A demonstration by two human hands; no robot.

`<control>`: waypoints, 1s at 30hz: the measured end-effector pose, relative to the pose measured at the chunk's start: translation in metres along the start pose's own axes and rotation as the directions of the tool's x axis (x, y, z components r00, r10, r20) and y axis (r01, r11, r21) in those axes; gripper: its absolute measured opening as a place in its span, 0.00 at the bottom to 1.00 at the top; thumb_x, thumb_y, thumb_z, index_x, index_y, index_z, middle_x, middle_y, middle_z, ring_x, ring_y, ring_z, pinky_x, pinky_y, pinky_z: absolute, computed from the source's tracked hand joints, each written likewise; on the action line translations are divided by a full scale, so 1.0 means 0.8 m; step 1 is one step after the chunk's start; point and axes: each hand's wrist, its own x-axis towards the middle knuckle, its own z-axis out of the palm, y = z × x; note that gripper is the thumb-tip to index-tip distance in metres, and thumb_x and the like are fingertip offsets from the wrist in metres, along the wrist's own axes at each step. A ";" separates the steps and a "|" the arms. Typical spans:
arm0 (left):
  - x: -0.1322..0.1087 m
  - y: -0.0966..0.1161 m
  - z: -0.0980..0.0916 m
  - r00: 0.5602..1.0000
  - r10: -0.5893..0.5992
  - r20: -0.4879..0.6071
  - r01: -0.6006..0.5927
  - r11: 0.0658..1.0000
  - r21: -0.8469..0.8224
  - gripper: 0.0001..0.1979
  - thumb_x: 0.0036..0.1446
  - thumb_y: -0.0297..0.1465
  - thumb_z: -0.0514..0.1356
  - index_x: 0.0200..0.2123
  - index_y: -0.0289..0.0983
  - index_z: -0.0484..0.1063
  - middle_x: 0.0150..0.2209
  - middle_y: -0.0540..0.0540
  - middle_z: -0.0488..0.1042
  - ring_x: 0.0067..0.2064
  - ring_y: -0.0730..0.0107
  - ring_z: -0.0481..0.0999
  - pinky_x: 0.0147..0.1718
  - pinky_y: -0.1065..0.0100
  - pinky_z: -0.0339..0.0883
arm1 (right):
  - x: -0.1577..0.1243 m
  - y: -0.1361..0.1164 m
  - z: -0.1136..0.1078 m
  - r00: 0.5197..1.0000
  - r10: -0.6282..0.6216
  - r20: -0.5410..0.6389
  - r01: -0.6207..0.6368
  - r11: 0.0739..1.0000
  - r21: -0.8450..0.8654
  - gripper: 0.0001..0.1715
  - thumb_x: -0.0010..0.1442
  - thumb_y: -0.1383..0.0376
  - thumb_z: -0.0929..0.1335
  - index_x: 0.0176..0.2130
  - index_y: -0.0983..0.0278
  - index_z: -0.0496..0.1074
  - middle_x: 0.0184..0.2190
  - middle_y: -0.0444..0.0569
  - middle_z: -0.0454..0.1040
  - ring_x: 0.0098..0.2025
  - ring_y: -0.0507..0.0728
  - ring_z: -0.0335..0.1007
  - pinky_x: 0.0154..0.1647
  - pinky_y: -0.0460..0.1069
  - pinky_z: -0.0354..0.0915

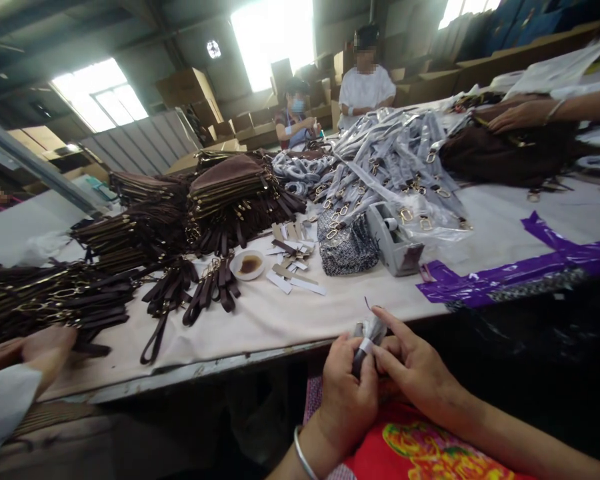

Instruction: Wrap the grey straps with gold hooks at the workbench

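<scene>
Above my lap, just off the table's front edge, both hands hold a small grey bundle [366, 341] that looks like a coiled strap in clear wrap. A white band runs round its middle. My left hand [347, 387] is closed round its near side, thumb pressed against it. From the other side, my right hand [415, 367] pinches it with thumb and fingers, the index finger stretched along its top. My fingers cover part of the bundle. Beyond them on the table are a grey tape dispenser [395, 243] and a black-and-white speckled pouch [347, 250].
Plastic-wrapped straps [390, 147] with gold clasps are heaped behind. Stacked brown pouches [230, 187], brown wrist straps [215, 287], paper strips [293, 257] and a white dish [247, 265] lie left. Purple tape [520, 270] edges the table. Co-workers' hands [50, 350] reach in from both sides.
</scene>
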 end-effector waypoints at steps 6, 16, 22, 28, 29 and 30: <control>0.010 0.021 -0.008 0.925 -0.303 0.227 0.369 0.859 -0.354 0.14 0.68 0.37 0.58 0.45 0.35 0.78 0.41 0.41 0.82 0.41 0.63 0.79 0.45 0.65 0.73 | 0.003 -0.004 -0.001 0.997 0.074 0.036 -0.077 0.992 0.103 0.47 0.63 0.51 0.67 0.72 0.70 0.56 0.19 0.34 0.62 0.22 0.52 0.59 0.26 0.48 0.60; 0.016 0.002 0.005 0.650 -0.586 0.484 0.703 0.223 -0.675 0.20 0.47 0.43 0.72 0.32 0.33 0.72 0.24 0.51 0.70 0.26 0.72 0.69 0.23 0.72 0.66 | -0.007 0.029 -0.033 0.989 -0.132 0.061 0.138 0.982 -0.126 0.36 0.70 0.57 0.64 0.71 0.67 0.59 0.22 0.38 0.69 0.24 0.54 0.67 0.29 0.48 0.68; 0.019 0.012 0.004 0.563 -0.619 0.547 0.780 0.182 -0.598 0.22 0.42 0.43 0.74 0.31 0.34 0.71 0.22 0.52 0.69 0.23 0.71 0.70 0.21 0.65 0.74 | 0.021 -0.003 -0.052 0.727 -0.623 0.290 0.674 0.565 -0.475 0.17 0.67 0.68 0.65 0.52 0.59 0.78 0.54 0.56 0.77 0.55 0.67 0.74 0.55 0.62 0.70; 0.013 0.013 0.007 0.593 -0.599 0.537 0.771 0.231 -0.594 0.23 0.53 0.41 0.69 0.46 0.32 0.72 0.32 0.45 0.76 0.28 0.69 0.74 0.21 0.70 0.72 | 0.030 0.005 -0.035 0.699 -0.509 0.503 0.712 0.434 -0.552 0.22 0.62 0.70 0.68 0.55 0.60 0.75 0.53 0.53 0.81 0.61 0.70 0.71 0.59 0.65 0.66; 0.013 0.015 0.008 0.597 -0.594 0.538 0.764 0.217 -0.608 0.24 0.53 0.40 0.68 0.48 0.32 0.72 0.35 0.43 0.77 0.29 0.68 0.74 0.21 0.70 0.72 | 0.029 0.013 -0.031 0.684 -0.547 0.483 0.720 0.399 -0.568 0.23 0.61 0.70 0.68 0.55 0.62 0.75 0.54 0.54 0.81 0.61 0.69 0.71 0.61 0.65 0.65; 0.013 0.017 0.008 0.596 -0.588 0.547 0.759 0.190 -0.622 0.24 0.54 0.39 0.67 0.50 0.32 0.72 0.37 0.42 0.77 0.30 0.67 0.75 0.21 0.70 0.72 | 0.027 0.020 -0.025 0.665 -0.596 0.451 0.723 0.360 -0.590 0.22 0.62 0.70 0.68 0.55 0.65 0.75 0.53 0.55 0.81 0.60 0.69 0.72 0.61 0.64 0.63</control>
